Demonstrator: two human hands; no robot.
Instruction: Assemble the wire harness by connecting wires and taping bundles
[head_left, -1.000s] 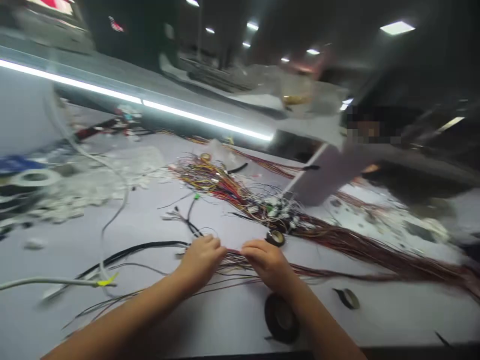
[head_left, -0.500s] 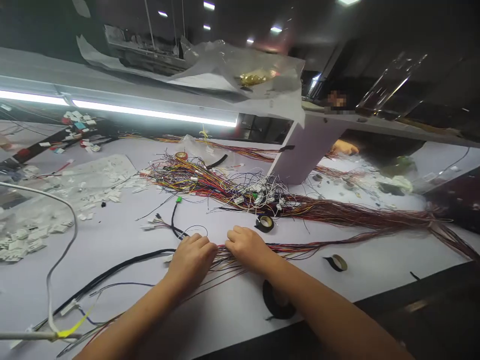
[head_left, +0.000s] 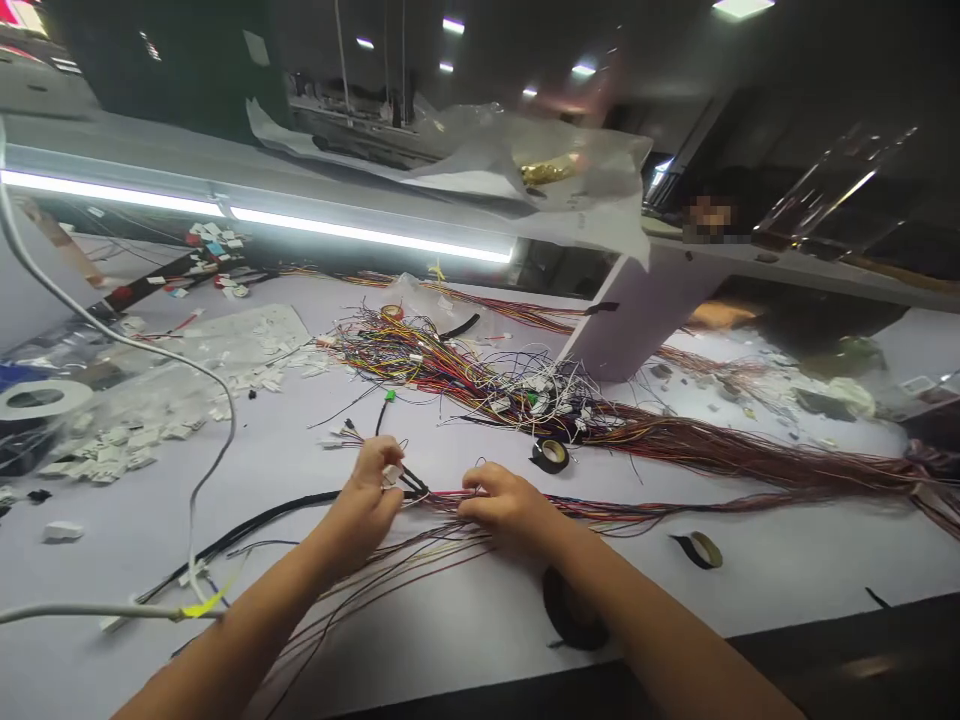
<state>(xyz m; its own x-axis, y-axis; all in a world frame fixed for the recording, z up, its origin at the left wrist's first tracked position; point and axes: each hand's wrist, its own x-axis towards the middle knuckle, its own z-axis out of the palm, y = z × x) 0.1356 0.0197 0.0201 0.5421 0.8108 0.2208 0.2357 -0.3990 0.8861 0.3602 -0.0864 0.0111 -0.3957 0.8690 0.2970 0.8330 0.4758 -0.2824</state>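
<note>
While both forearms reach in over the near edge of the white bench, the left hand is closed in a pinch on a small white connector with black leads running out of it, and the right hand, just right of it, is closed on a thin bundle of coloured wires that trails off rightward across the bench. Connector and bundle meet between the two hands, close to touching; whether any wire is seated in the connector cannot be told. Judging from the layout, the work is at an early stage: beyond the connector lies a large tangled heap of loose wires, unsorted, and far left of it a scatter of spare white housings. A small tape roll sits just beyond the right hand; a black tape roll lies nearer, partly under the right forearm. A black sleeved cable runs left from the connector.
</note>
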